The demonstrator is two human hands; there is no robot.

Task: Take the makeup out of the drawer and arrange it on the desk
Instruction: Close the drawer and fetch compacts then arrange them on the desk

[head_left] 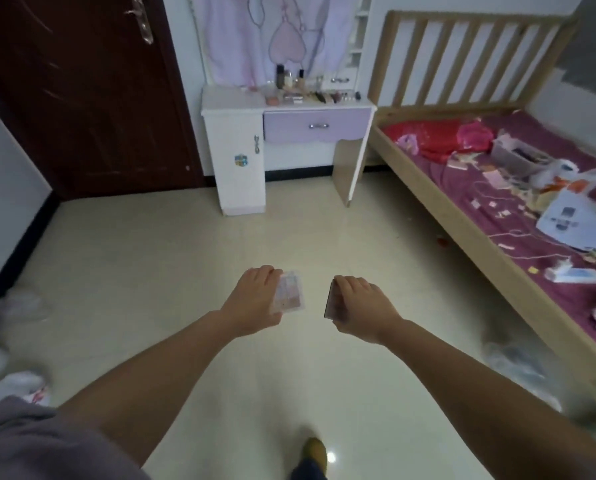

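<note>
— What are the hands holding?
— The left hand [255, 299] is gripping a pale, clear-cased palette [288, 293]; the right hand [359, 303] is gripping a dark flat palette [331, 301]. Both are hanging above the floor [185, 254], well apart from the furniture.

— Which way are they pointing?
— Each long axis is running away from the person, toward the worktop [234, 98]; the dark one is showing its edge.

— And farther off?
— The purple drawer [317, 126] is sitting closed. Bottles and small makeup pieces [310, 95] are standing in a row on the worktop. A bed [463, 202] is lying to the right.
</note>
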